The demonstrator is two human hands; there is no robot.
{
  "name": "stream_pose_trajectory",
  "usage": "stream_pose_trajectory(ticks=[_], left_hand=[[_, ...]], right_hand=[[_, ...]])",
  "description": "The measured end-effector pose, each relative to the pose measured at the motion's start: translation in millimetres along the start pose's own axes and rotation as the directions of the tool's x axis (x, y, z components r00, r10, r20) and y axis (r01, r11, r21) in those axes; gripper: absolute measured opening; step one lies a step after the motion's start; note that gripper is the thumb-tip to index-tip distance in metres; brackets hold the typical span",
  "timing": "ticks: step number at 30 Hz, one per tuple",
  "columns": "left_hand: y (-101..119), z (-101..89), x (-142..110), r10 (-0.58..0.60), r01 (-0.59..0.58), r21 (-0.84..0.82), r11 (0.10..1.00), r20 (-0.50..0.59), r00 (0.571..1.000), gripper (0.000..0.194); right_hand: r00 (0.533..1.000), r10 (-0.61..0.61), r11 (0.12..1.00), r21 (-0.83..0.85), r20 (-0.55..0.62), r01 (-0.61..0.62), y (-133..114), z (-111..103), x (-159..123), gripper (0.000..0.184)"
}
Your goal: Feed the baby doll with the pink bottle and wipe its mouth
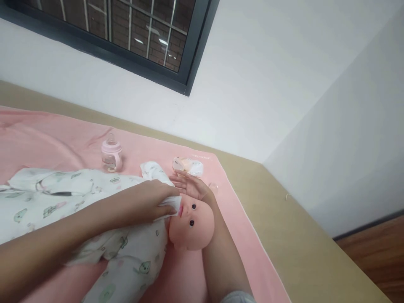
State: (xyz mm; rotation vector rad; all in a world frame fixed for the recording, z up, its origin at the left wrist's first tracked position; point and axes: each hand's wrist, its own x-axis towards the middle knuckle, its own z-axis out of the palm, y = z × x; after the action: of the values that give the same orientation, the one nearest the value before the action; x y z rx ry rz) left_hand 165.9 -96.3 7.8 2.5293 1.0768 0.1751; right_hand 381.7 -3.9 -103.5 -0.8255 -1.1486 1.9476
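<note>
A baby doll in a white printed sleepsuit lies on a pink blanket, its head pointing right. My left hand presses a small white wipe against the doll's mouth and chin, fingers closed on it. My right hand reaches round behind the doll's head, fingers stretched out flat and holding nothing, the forearm running under the head.
A small pink baby bottle stands upright on the blanket behind the doll. A crumpled white packet lies near my right hand. The tan mattress meets white walls; a dark window is above, wooden floor at right.
</note>
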Motion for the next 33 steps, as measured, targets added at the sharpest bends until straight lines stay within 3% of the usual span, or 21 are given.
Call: stream_pose_trajectory(ticks=[18, 26, 33], left_hand=[[-6.7, 4.1, 6.6, 0.039, -0.050, -0.064, 0.997, -0.168, 0.985, 0.014], [-8.7, 9.1, 9.8, 0.087, -0.111, -0.087, 0.990, -0.242, 0.966, 0.015], [-8.6, 12.2, 11.1, 0.098, -0.126, -0.093, 0.988, -0.257, 0.961, 0.014]], right_hand=[[0.995, -0.040, 0.999, 0.021, 0.090, 0.038, 9.0, -14.6, 7.7, 0.035], [1.000, -0.017, 0.999, -0.033, 0.023, 0.018, 9.7, -13.5, 9.0, 0.036], [0.997, -0.041, 0.999, -0.002, 0.061, 0.041, 10.2, -13.8, 8.9, 0.034]])
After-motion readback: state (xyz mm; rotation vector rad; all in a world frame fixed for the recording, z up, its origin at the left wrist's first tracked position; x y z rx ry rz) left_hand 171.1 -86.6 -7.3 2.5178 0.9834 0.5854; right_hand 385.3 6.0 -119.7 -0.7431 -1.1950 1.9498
